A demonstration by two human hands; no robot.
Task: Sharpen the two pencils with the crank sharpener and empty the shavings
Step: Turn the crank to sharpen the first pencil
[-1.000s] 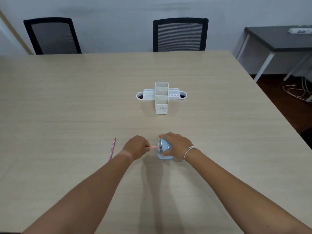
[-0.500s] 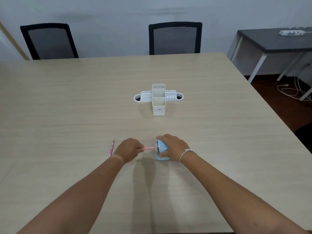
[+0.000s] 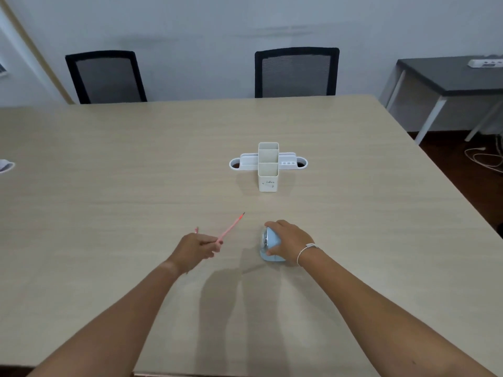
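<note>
My left hand (image 3: 197, 247) grips a pink pencil (image 3: 231, 227) by its rear part; the pencil is lifted, its dark sharpened tip pointing up and to the right, clear of the sharpener. The light blue crank sharpener (image 3: 269, 244) stands on the table, and my right hand (image 3: 290, 242) is wrapped over its top and right side. A second pink pencil (image 3: 196, 229) lies on the table behind my left hand, with only its far end showing.
A white desk organiser (image 3: 268, 166) with upright compartments stands mid-table beyond the sharpener. Two black chairs (image 3: 296, 72) sit at the far edge. A dark side table (image 3: 451, 77) and floor cables are at the right. A white object (image 3: 5, 165) lies at the left edge.
My left hand has pulled the pencil out of the sharpener and swung it up to the left, so its sharpened tip shows. My right hand stays on the sharpener.
</note>
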